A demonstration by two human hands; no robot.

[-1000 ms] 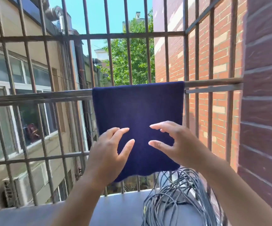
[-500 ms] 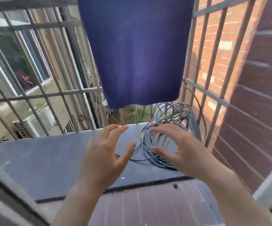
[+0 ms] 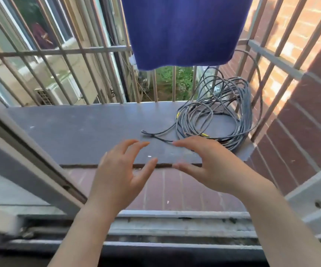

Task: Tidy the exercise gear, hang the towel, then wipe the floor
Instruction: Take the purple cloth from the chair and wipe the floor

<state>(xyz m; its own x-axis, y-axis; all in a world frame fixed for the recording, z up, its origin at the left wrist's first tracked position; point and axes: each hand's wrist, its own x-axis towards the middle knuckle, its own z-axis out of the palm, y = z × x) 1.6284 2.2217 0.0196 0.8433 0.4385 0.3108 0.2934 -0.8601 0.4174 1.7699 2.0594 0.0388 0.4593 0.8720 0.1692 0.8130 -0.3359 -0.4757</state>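
Window ledge [image 3: 78, 132] outside — towel [image 3: 182, 29] hangs above and ahead, long axis vertical, well apart from left hand [image 3: 121, 174] and right hand [image 3: 211, 166], both spread, empty, equally near.

Navy towel [image 3: 182, 29] hanging flat, lower edge free.

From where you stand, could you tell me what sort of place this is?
Probably an open window with a caged ledge, high up: metal bars enclose a grey ledge, a blue towel hangs from them, and brick wall stands alongside.
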